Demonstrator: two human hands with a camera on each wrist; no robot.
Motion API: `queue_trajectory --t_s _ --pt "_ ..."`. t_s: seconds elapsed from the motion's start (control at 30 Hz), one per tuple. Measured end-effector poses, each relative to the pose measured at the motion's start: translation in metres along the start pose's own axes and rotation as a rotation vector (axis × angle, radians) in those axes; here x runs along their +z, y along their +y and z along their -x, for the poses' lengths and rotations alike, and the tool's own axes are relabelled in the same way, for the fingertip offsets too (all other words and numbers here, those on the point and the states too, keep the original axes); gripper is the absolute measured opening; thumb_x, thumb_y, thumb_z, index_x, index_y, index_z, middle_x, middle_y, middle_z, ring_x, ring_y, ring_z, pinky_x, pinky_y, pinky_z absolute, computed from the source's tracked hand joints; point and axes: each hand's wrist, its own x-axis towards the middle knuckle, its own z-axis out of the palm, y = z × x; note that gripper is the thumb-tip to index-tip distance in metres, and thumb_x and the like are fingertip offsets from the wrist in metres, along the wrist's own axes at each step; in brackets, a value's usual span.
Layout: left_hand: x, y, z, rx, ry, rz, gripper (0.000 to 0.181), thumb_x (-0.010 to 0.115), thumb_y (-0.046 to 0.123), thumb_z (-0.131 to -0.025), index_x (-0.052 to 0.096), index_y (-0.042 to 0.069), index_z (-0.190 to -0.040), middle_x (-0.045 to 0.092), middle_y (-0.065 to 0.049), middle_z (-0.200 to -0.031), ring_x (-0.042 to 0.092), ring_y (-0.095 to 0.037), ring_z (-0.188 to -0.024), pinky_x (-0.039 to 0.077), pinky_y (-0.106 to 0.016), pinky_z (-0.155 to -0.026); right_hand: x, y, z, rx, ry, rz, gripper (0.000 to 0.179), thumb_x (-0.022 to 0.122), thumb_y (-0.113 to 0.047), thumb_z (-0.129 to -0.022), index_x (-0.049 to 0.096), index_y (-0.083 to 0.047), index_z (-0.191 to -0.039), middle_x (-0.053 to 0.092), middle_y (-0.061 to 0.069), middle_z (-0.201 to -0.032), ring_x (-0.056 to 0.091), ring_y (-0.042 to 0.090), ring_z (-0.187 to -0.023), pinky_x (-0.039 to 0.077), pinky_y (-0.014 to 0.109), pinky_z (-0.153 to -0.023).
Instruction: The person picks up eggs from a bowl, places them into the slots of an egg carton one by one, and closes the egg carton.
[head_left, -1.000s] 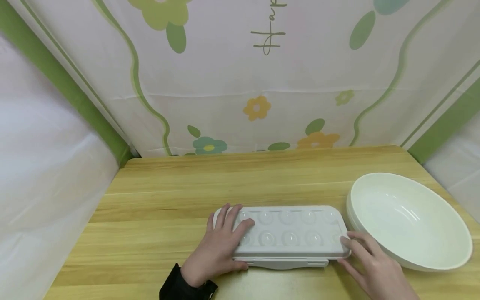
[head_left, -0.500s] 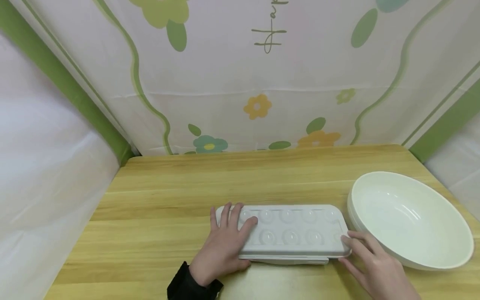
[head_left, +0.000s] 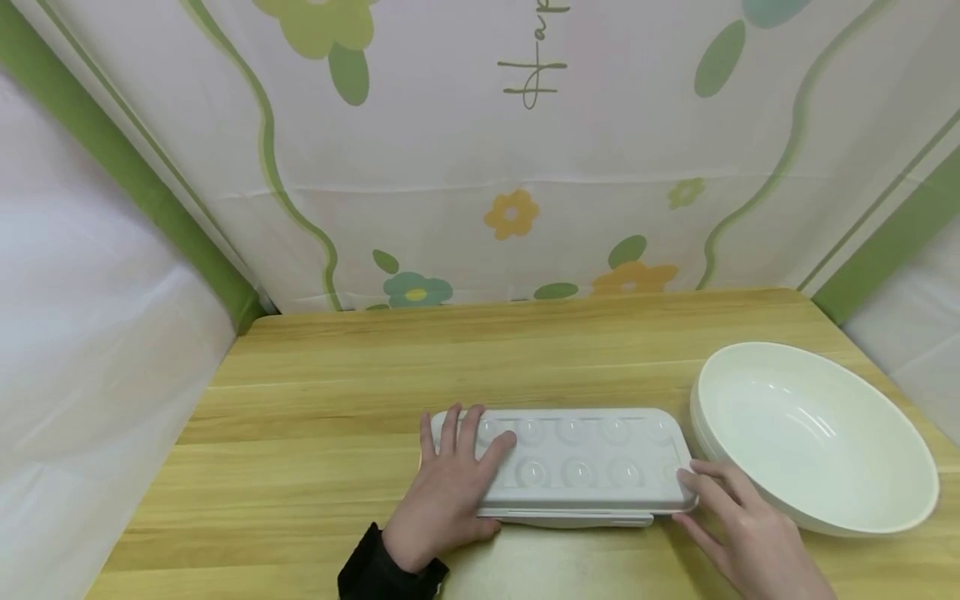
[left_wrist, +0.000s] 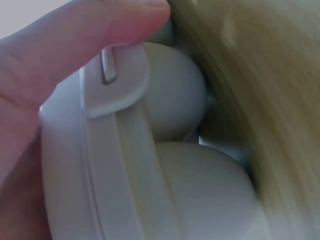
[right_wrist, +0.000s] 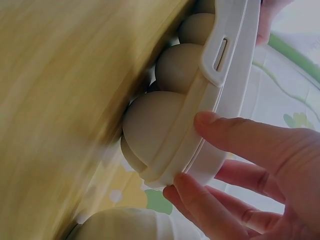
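Observation:
A white lidded egg box (head_left: 577, 458) lies lengthwise on the wooden table, with two rows of round bumps on its closed lid. Rounded cups (right_wrist: 152, 117) bulge beneath its rim in the right wrist view. My left hand (head_left: 450, 492) spreads its fingers over the lid's left end and holds its thumb at the front edge. In the left wrist view that thumb presses over the slotted latch flap (left_wrist: 117, 82). Thumb and fingers of my right hand (head_left: 750, 521) pinch the box's front right corner.
A large white bowl (head_left: 817, 442) stands just right of the box, close to my right hand. The wooden table (head_left: 315, 400) ends at a flower-printed cloth backdrop (head_left: 420, 208), and pale cloth hangs on both sides.
The latch flap along the box's front, which stuck out before, has swung down against the front. My left hand has shifted slightly right with its thumb there; my right hand keeps its place.

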Motion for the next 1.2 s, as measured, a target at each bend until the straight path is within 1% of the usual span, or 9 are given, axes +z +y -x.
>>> queue_trajectory --t_s 0.17,0.3,0.5,0.6,0.8,0.93,1.1,1.2 --pt "0.000 0.003 -0.001 -0.022 -0.029 -0.023 0.096 0.083 0.040 -0.053 0.033 0.021 -0.133 0.025 -0.024 -0.141 0.020 -0.049 -0.129 0.011 -0.074 -0.098 0.000 -0.001 0.000 0.019 -0.016 -0.009 0.061 0.027 -0.057 -0.093 0.063 -0.008 -0.088 0.059 0.010 -0.095 0.056 0.019 -0.060 0.046 0.025 -0.038" --pt "-0.001 0.005 0.000 -0.037 -0.049 -0.029 0.100 0.083 0.042 -0.055 0.030 0.022 -0.138 0.024 -0.025 -0.143 0.017 -0.050 -0.130 0.009 -0.074 -0.099 0.000 0.000 0.000 0.024 -0.018 -0.017 0.061 0.027 -0.057 -0.092 0.063 -0.008 -0.088 0.060 0.009 -0.096 0.057 0.019 -0.062 0.047 0.027 -0.039" --pt "0.001 0.008 0.000 -0.039 -0.041 -0.054 0.108 0.082 0.048 -0.055 0.024 0.024 -0.144 0.024 -0.028 -0.144 0.016 -0.053 -0.130 0.007 -0.075 -0.098 0.000 -0.001 -0.001 0.033 -0.021 -0.019 0.061 0.027 -0.058 -0.092 0.062 -0.008 -0.088 0.060 0.009 -0.096 0.056 0.019 -0.062 0.047 0.028 -0.039" --pt "0.002 0.009 -0.001 -0.037 -0.033 -0.056 0.110 0.080 0.052 -0.055 0.022 0.025 -0.145 0.021 -0.028 -0.146 0.015 -0.052 -0.131 0.007 -0.076 -0.096 0.000 -0.001 -0.001 0.037 -0.025 -0.020 0.061 0.026 -0.058 -0.092 0.062 -0.009 -0.088 0.060 0.008 -0.096 0.056 0.020 -0.064 0.047 0.029 -0.039" --pt "0.005 0.012 -0.004 -0.038 -0.016 -0.056 0.111 0.077 0.059 -0.054 0.022 0.025 -0.145 0.018 -0.030 -0.148 0.014 -0.053 -0.131 0.007 -0.078 -0.094 0.000 -0.001 0.000 0.042 -0.032 -0.019 0.062 0.025 -0.058 -0.092 0.062 -0.009 -0.088 0.059 0.008 -0.097 0.056 0.020 -0.065 0.047 0.029 -0.039" --pt "0.006 0.015 -0.007 -0.041 -0.025 -0.065 0.113 0.075 0.062 -0.054 0.021 0.023 -0.145 0.015 -0.030 -0.149 0.012 -0.052 -0.132 0.007 -0.078 -0.094 0.000 -0.001 0.000 0.041 -0.026 -0.015 0.061 0.025 -0.058 -0.092 0.061 -0.009 -0.087 0.059 0.008 -0.096 0.056 0.019 -0.063 0.046 0.029 -0.038" --pt "0.007 0.020 -0.011 -0.050 -0.057 -0.077 0.116 0.074 0.063 -0.054 0.018 0.021 -0.146 0.011 -0.027 -0.151 0.009 -0.049 -0.134 0.008 -0.075 -0.098 0.001 -0.001 0.000 0.033 -0.011 -0.008 0.061 0.026 -0.058 -0.092 0.061 -0.008 -0.087 0.059 0.009 -0.095 0.055 0.018 -0.062 0.045 0.028 -0.037" --pt "0.008 0.024 -0.015 -0.039 -0.062 -0.083 0.117 0.073 0.064 -0.054 0.016 0.021 -0.147 0.011 -0.027 -0.151 0.008 -0.048 -0.134 0.008 -0.075 -0.098 0.001 -0.001 0.000 0.031 -0.007 -0.005 0.061 0.026 -0.058 -0.092 0.061 -0.008 -0.087 0.059 0.009 -0.095 0.054 0.018 -0.061 0.044 0.027 -0.037"
